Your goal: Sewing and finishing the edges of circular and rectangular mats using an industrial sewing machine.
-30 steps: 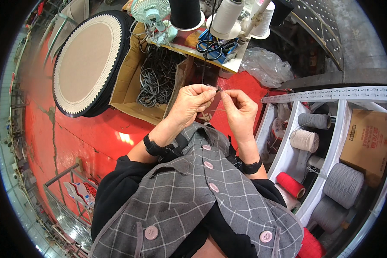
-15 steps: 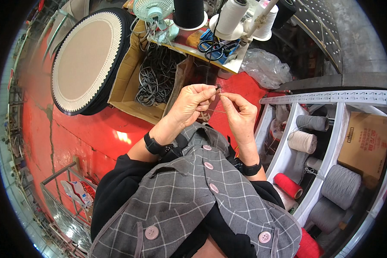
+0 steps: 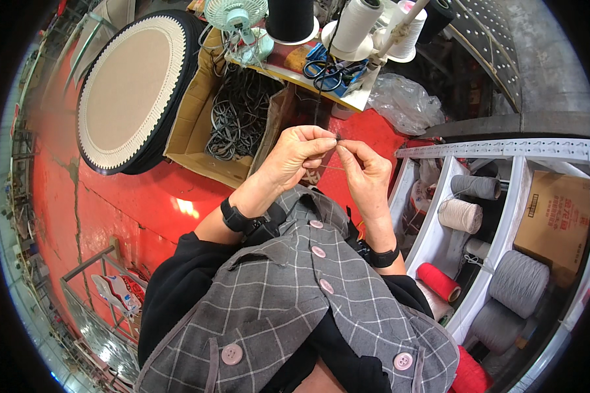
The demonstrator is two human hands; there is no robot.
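Near upper centre, the left hand (image 3: 294, 157) pinched a dark piece (image 3: 338, 137) at its fingertips; the right hand (image 3: 367, 171), thumb to finger, met it there, its hold too small to tell. Yarn (image 3: 520, 283) sat lower right.

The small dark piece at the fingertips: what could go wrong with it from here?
The small dark piece might slip, since so little of it shows at the fingertips of the left hand and right hand. If dropped, it could be hard to spot among the tangled dark cords in the open cardboard box nearby.
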